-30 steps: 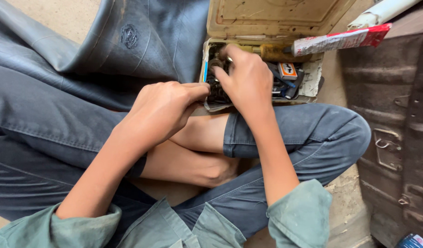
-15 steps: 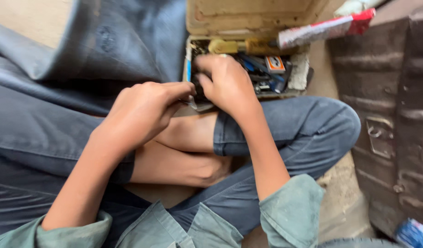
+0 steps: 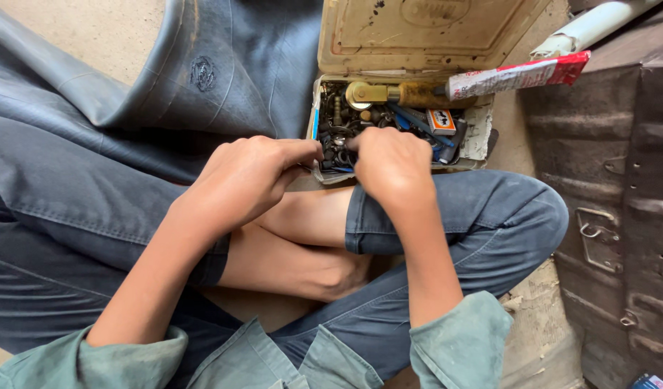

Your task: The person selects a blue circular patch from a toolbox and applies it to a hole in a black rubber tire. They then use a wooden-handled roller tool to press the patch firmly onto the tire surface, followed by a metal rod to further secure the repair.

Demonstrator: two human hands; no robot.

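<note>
An open, worn cream tin box (image 3: 475,137) lies on the ground in front of my crossed legs, its lid (image 3: 425,32) tilted back. It is full of small metal parts, with a brass fitting (image 3: 367,94) and a little orange packet (image 3: 441,121) among them. My right hand (image 3: 393,166) is curled over the box's near edge, fingertips down among the parts. My left hand (image 3: 245,180) is curled beside it at the near left corner, thumb pointing at the box. Whatever the fingers pinch is hidden.
A big grey rubber inner tube (image 3: 202,72) drapes over my left leg and lies against the box. A red and white glue tube (image 3: 519,74) rests across the box's right rim. A dark metal trunk (image 3: 619,216) with a hasp stands on the right.
My right hand has drawn back from the middle of the box to its near edge, uncovering more of the parts. My left hand stays at the near left corner.
</note>
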